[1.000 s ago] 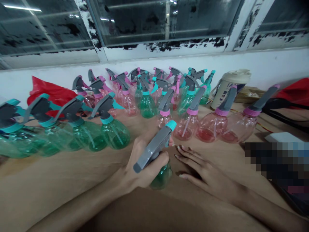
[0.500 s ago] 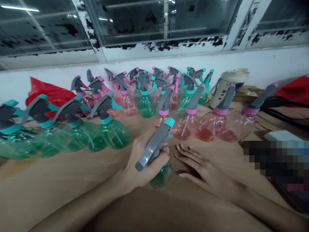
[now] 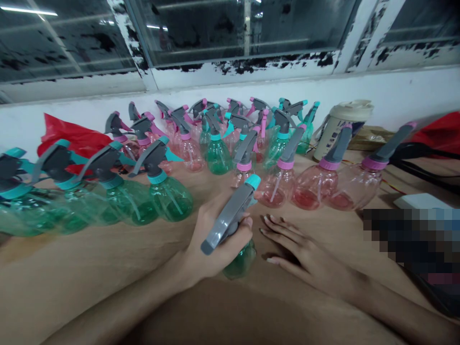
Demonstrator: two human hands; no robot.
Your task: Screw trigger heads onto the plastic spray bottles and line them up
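Btl in L hand

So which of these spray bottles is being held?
The translucent green bottle with the grey, turquoise-tipped spray head, at front centre in the left hand's grip; the other green and pink bottles stand farther back.

Pale lidded cup, red plastic at left, black straps, dark windows above

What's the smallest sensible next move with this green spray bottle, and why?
Probably steady the green spray bottle with the right hand: only the left hand grips it, near the top, while the right lies palm-down beside it on the table.
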